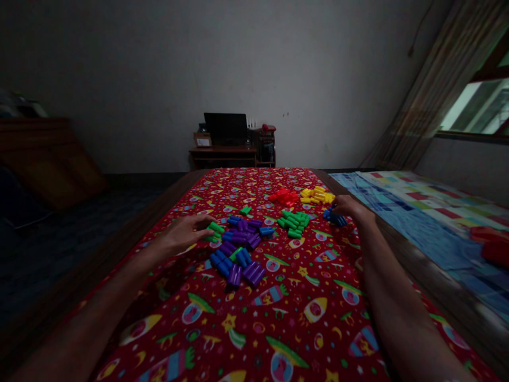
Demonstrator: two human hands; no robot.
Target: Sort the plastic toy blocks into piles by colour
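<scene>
My left hand (186,232) reaches in from the left, thumb and fingers apart, its tips beside a green toy block (216,228) at the left edge of a mixed pile. Purple blocks (253,274), blue blocks (221,262) and a few green ones lie jumbled in that pile. On the right, my right hand (349,206) bends down over a small group of blue blocks (338,219). Its fingers are drawn together on a blue block there, and the fingertips are partly hidden.
Sorted groups of green blocks (294,223), red blocks (283,197) and yellow blocks (318,195) lie on the red patterned tablecloth (294,313). One green block (245,210) sits apart. Beyond are a desk with a monitor (226,128) and, at right, a bed (397,212).
</scene>
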